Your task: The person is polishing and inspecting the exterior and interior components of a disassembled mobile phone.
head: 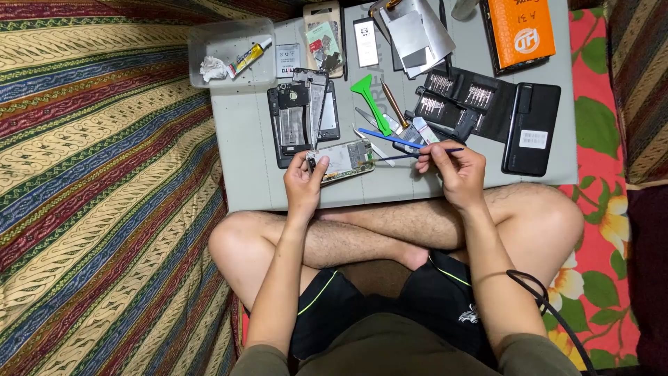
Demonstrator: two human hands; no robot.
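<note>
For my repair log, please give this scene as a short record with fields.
setting: person sits cross-legged on patterned cloth, grey mat in front
left hand: holds phone frame by its left end
right hand: holds thin blue tool, tip toward the frame
behind frame: opened phone, green pry tool, bit set
right of mat: black phone, orange box
far left: clear tray with glue tube
</note>
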